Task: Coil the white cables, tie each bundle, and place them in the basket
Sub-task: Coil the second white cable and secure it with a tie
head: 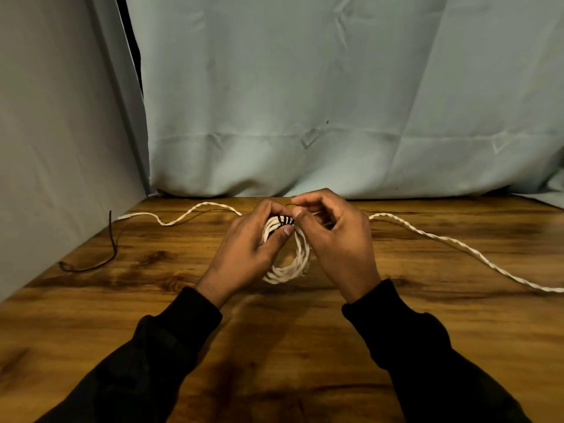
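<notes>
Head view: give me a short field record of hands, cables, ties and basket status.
left hand: grips the coiled white bundle
right hand: pinches the black tie at the coil's top
black tie: several turns wrapped round the bundle
loose white cable: uncoiled, runs across the table behind the hands
spare dark tie: lies on the table at left
basket: not in view

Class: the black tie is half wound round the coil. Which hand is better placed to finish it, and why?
Right. The right hand pinches by the black tie, while the left hand grips the coil steady.
</notes>
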